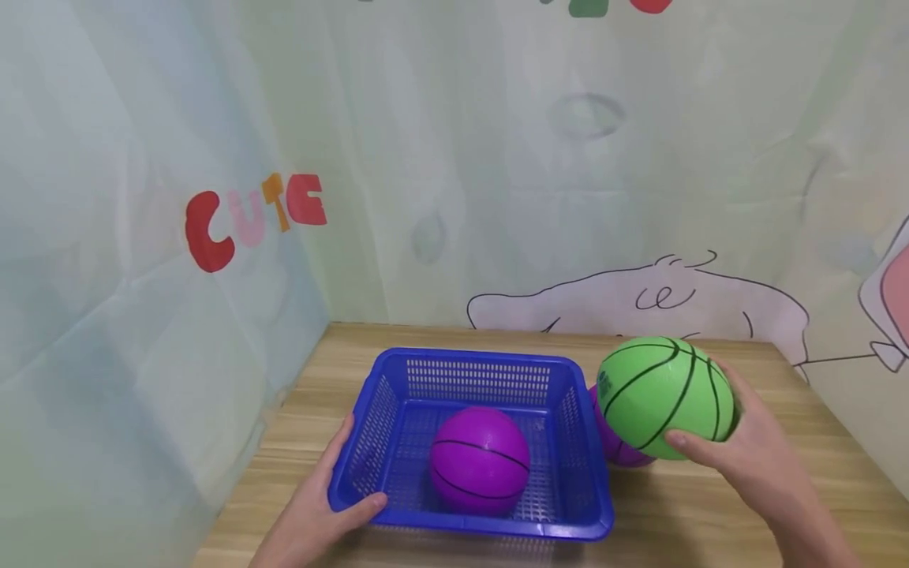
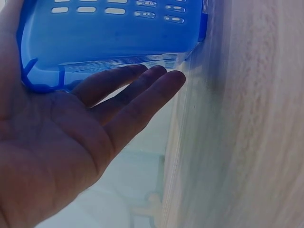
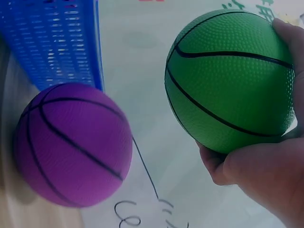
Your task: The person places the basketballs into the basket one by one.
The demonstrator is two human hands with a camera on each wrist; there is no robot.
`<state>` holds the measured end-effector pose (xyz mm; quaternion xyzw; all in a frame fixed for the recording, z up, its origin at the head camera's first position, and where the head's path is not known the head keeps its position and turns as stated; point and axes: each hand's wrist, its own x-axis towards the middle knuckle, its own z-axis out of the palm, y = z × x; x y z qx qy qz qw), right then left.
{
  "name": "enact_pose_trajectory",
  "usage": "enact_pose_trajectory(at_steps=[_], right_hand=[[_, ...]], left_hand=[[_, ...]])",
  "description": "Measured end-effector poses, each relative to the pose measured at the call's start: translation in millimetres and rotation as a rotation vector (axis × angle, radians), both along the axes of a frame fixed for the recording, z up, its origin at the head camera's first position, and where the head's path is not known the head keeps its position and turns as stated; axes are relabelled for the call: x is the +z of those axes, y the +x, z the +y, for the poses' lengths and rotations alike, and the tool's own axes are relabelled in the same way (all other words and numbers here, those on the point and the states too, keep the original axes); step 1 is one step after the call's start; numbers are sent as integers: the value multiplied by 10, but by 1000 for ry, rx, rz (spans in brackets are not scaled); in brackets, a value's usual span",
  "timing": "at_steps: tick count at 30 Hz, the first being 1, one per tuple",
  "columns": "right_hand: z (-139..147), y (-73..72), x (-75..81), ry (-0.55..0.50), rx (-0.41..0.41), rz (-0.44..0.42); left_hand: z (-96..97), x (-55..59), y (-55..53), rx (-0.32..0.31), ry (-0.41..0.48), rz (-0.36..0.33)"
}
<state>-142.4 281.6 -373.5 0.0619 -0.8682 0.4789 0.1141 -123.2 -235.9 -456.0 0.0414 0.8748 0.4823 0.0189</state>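
My right hand (image 1: 746,450) grips a green toy basketball (image 1: 663,398) with black lines, the thumb across its front. It holds the ball raised at the right of a blue plastic basket (image 1: 490,522). Behind and below that ball, a purple basketball (image 3: 73,145) rests on the table beside the basket, partly hidden in the head view. Another purple basketball (image 1: 480,461) lies inside the basket. My left hand (image 1: 316,493) holds the basket's near left corner, thumb over the front rim. In the left wrist view, its fingers (image 2: 142,107) stretch along the basket's outer side.
The basket stands on a wood-grain table (image 1: 682,521). A pale printed cloth (image 1: 454,158) hangs behind the table and along its sides, with coloured letters (image 1: 211,231) on the left and a line-drawn animal (image 1: 639,304) at the back.
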Motion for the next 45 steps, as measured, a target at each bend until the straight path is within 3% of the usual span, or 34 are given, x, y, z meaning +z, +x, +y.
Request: enact_pose_trajectory(at_steps=[3, 11, 16, 27, 29, 35, 37, 45], right_hand=[[-64, -73, 64, 0, 25, 6], [-303, -189, 170, 5, 72, 12], [-515, -269, 220, -61, 130, 5], [-733, -350, 172, -148, 228, 13], [-722, -353, 135, -194, 284, 9], [-745, -360, 27, -452, 566, -81], [-773, -358, 1, -483, 606, -109], [-743, -311, -98, -271, 488, -100]], left_hand=[[5, -19, -11, 3, 12, -24], [1, -36, -8, -10, 17, 18], [-4, -29, -5, -4, 12, 18], [4, -42, -8, -9, 28, 43], [2, -36, -1, -8, 30, 41], [-10, 0, 20, 4, 33, -2], [-12, 12, 27, 1, 33, 1], [5, 0, 38, -14, 54, 33]])
